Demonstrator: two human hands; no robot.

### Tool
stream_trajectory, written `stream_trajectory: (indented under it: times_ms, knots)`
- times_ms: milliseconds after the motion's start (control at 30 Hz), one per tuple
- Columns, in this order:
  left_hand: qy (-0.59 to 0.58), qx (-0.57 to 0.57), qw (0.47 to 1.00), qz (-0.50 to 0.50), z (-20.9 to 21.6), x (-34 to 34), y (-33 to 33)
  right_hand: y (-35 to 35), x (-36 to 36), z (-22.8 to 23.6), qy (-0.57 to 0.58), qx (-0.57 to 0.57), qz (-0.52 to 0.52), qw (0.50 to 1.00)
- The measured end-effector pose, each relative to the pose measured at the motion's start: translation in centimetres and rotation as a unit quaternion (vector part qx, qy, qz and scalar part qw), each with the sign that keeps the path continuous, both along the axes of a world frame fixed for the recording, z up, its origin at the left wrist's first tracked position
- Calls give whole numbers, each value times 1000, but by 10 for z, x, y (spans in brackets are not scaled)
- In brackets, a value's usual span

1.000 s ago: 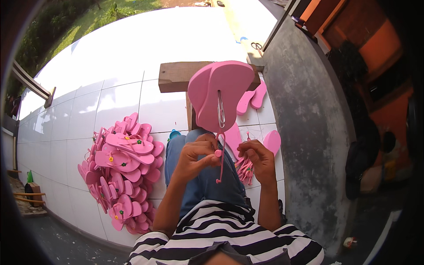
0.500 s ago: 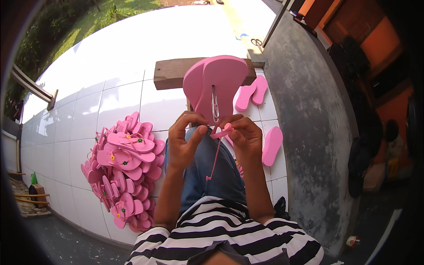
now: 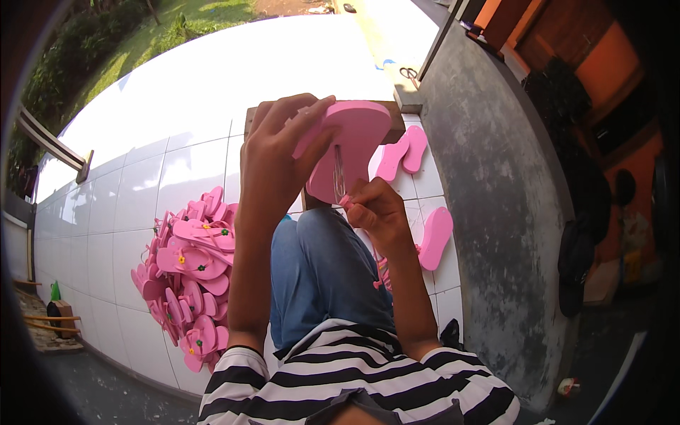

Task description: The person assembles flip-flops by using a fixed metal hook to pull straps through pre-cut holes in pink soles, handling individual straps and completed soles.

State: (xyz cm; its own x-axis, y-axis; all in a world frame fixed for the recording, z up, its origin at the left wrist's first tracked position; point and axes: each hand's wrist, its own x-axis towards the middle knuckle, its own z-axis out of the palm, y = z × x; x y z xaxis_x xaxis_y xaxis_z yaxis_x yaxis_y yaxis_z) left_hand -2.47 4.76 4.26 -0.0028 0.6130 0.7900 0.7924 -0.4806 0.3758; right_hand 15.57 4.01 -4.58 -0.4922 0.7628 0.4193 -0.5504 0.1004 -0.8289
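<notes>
- Lying left of the legs, the pile of pink sandals (image 3: 190, 265) probably keeps out of the hands' way.
- The wooden block (image 3: 397, 117) stands behind the pink sole (image 3: 363, 138) — perhaps as support.
- The left hand (image 3: 276, 150) grips the sole's upper left, seemingly steadying it.
- The right hand (image 3: 379, 212) pinches narrowly — likely for control — a pink strap end (image 3: 346, 201) by the metal loop (image 3: 338, 170).

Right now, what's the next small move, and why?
Probably seat the thin pink strap's end in the slim metal wire loop: the right hand pinches it at the loop's lower end, while the left hand grips the flat pink foam sole by its edge. Whether it's hooked is unclear.
</notes>
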Motion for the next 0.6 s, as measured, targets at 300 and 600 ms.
stream_trajectory:
  times_ms: [300, 600]
  knots:
    - [-10, 25, 1000, -10, -1, 7, -15, 1, -2, 3, -57, -21, -11, 998]
    - [-150, -74, 983, -77, -12, 15, -15, 23, -3, -5, -32, -98, 56, 993]
